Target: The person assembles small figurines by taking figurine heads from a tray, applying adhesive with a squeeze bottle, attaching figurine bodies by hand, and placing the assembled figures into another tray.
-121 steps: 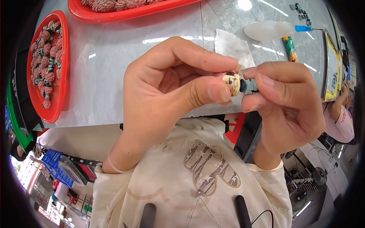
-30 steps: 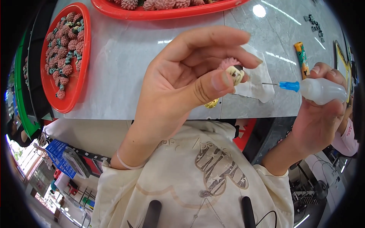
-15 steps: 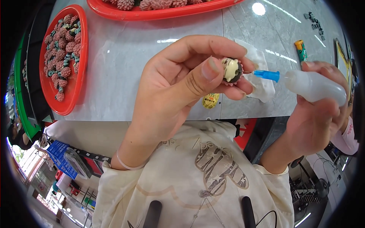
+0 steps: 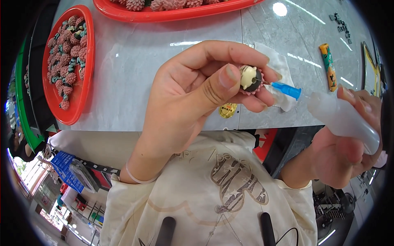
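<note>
Between the thumb and fingertips of my left hand [image 4: 186, 88] is a small round figurine [image 4: 248, 78], with a cream raised shape on a dark face and a pink bumpy rim. My right hand [image 4: 342, 164] grips a translucent white squeeze bottle [image 4: 347, 123] tilted toward the figurine. A blue dispensing needle [image 4: 289, 90] lies in line with the bottle's mouth, and its thin metal tip reaches the dark face. How the blue hub joins the bottle is hard to make out. Beneath the hands are a white cloth [image 4: 285, 69] and a round gold sticker [image 4: 227, 110].
A red oval tray [image 4: 90, 78] of pink bumpy pieces stands at the left, and another red tray [image 4: 176, 16] at the far edge. On the grey table [image 4: 139, 53] at the right lie an orange-and-green tube [image 4: 328, 67] and small dark parts [image 4: 340, 26].
My right hand and the bottle have moved down and slightly right, tilting the needle more steeply. The figurine has shifted a little and shows more of its dark face.
</note>
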A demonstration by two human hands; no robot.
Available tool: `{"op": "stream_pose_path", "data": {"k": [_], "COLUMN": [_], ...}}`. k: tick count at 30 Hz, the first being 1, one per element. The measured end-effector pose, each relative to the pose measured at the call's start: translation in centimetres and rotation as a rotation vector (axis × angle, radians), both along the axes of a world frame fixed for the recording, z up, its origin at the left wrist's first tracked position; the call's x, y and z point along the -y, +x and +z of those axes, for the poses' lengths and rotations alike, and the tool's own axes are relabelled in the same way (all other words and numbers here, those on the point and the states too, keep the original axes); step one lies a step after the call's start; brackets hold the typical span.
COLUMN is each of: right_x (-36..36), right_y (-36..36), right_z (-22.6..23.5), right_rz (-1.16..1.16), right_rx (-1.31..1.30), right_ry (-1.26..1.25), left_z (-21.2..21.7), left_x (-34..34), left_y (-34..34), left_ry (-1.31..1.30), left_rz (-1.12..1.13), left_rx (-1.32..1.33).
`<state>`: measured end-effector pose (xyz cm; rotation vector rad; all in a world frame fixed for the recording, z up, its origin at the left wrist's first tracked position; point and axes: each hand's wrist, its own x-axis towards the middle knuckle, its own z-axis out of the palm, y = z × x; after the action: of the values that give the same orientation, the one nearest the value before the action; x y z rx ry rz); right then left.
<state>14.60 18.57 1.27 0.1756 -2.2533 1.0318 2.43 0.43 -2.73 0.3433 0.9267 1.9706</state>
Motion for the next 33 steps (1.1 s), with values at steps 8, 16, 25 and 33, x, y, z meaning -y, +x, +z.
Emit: {"op": "stream_pose_path", "data": {"k": [8, 16, 25, 33], "right_x": [-1.5, -2.2, -11.4, -14.8], "right_y": [0.7, -3.0, -1.6, -1.9], "right_z": [-0.5, -2.3, -1.5, -1.8], "right_rz": [-0.175, -0.424, -0.611, -0.756], "right_rx": [0.174, 0.256, 0.241, 0.489], "right_ry": [-0.363, -0.186, 0.013, 0.091], "left_z": [-0.1, 0.7, 1.0, 0.9], "left_x": [-0.3, -0.7, -1.1, -1.3], "left_y": [-0.1, 0.9, 1.0, 1.3], "left_ry": [-0.004, -0.072, -0.128, -0.126], "left_rz": [0.028, 0.082, 0.104, 0.119], "left_rx": [-0.049, -0.016, -0.029, -0.045]}}
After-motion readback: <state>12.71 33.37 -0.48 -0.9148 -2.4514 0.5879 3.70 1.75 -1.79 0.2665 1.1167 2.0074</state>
